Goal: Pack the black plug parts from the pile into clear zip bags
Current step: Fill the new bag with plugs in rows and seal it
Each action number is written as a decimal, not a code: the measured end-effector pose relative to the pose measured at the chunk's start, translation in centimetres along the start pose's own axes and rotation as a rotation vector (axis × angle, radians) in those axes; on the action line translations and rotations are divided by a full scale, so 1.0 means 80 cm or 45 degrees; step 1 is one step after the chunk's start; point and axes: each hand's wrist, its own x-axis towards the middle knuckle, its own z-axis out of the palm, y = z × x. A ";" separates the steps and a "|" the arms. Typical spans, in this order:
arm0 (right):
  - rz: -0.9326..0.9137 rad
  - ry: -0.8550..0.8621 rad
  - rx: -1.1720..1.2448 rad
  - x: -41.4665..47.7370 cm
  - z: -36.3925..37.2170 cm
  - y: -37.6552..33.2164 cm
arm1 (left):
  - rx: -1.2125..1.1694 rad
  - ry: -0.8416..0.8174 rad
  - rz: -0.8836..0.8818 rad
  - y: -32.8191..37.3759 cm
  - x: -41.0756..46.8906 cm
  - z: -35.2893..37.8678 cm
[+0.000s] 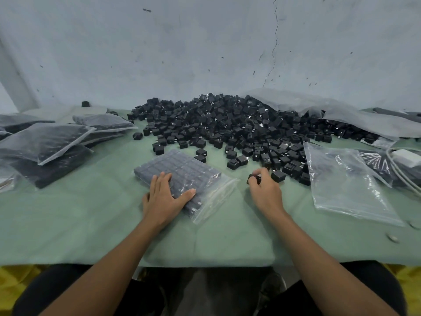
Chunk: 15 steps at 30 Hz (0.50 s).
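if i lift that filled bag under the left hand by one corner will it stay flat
Probably not: the filled bag is thin film around loose rows of plug parts, so it would likely sag and bunch. It looks heavy for its size. Its mouth seems unsealed, so parts might spill.

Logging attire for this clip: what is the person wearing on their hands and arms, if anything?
Nothing: the left hand and right hand are without gloves, and no rings, watch or bracelets show. The left forearm and right forearm are uncovered as far as the frame's lower edge, with no sleeves in view.
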 end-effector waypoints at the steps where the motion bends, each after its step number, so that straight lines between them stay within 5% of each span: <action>1: -0.033 -0.040 0.026 -0.010 -0.001 -0.004 | 0.000 -0.003 0.001 0.000 0.000 0.000; 11: -0.488 -0.459 -0.038 -0.072 0.033 -0.049 | -0.018 0.001 0.003 0.001 -0.002 -0.001; 15: -0.475 -0.486 0.049 -0.078 0.041 -0.070 | -0.006 0.005 0.009 0.001 -0.002 0.000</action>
